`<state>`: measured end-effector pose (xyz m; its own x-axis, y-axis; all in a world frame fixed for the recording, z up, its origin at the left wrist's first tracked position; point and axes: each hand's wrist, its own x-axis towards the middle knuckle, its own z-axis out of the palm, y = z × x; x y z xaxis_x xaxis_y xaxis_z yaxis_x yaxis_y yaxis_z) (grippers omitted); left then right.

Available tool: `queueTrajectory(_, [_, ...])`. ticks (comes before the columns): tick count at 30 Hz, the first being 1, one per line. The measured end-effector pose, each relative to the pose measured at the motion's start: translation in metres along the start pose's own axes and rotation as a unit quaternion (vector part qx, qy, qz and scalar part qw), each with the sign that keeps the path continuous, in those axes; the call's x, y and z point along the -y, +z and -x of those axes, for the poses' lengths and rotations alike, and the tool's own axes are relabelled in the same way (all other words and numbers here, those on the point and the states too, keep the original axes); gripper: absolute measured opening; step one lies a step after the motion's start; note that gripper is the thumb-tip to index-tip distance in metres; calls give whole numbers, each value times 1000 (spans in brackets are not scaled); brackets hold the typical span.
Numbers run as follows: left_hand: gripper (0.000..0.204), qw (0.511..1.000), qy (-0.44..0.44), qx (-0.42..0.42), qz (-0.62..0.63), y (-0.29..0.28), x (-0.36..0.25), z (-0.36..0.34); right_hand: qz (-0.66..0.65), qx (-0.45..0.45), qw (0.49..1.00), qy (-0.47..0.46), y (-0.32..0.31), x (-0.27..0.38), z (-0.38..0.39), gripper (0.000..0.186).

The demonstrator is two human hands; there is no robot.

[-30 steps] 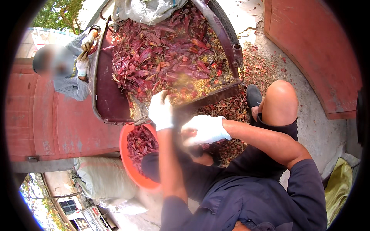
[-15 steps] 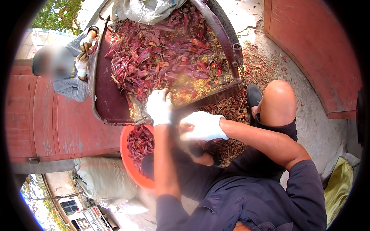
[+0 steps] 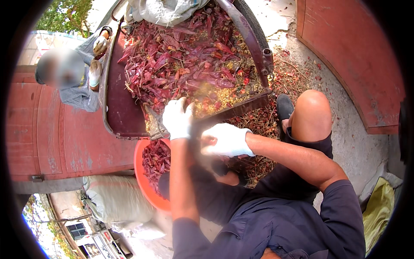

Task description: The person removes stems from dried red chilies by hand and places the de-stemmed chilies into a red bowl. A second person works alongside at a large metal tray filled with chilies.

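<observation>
A heap of dried red chillies (image 3: 168, 60) with loose yellow seeds (image 3: 220, 98) fills the dark red cart bed (image 3: 125, 95). My left hand (image 3: 177, 118), in a white glove, is at the bed's near edge, its fingers reaching over the chillies and slightly apart, with nothing visible in them. Lower and to the right, my gloved right hand (image 3: 227, 140) is curled closed in front of the bed's edge. Whatever its fingers hold, if anything, is hidden. Below my left hand stands an orange-red tub (image 3: 140, 172) holding more dried chillies (image 3: 155, 162).
Across the cart at left, a co-worker in white gloves (image 3: 95, 73) has both hands by the bed's rim. A whitish sack (image 3: 166, 11) lies on the heap; a stuffed sack (image 3: 114, 196) stands beside the tub. Stems and chilli scraps (image 3: 258, 159) litter the ground near my feet.
My left hand's fingers have spread a little and the hand has shifted slightly left. My right hand stays nearly in place. The co-worker's hands have moved apart.
</observation>
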<state>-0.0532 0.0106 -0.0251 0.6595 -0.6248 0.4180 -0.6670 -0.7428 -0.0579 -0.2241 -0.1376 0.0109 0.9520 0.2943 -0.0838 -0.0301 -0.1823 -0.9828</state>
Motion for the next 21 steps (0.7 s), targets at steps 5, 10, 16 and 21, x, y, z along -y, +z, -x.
queueTrajectory(5, [17,996,-51,6,69,8,9,0,-8,-1,1000,-8,6,-3,-6,27])
queueTrajectory(10, [15,944,-181,-6,277,-16,12,-1,-39,-46,997,41,4,3,-4,33])
queueTrajectory(16, [16,842,-255,82,468,-82,-22,27,-184,-236,950,86,7,-8,-14,35])
queueTrajectory(21, [19,754,-275,133,581,-103,-53,40,-93,-267,958,55,12,-12,-17,40])
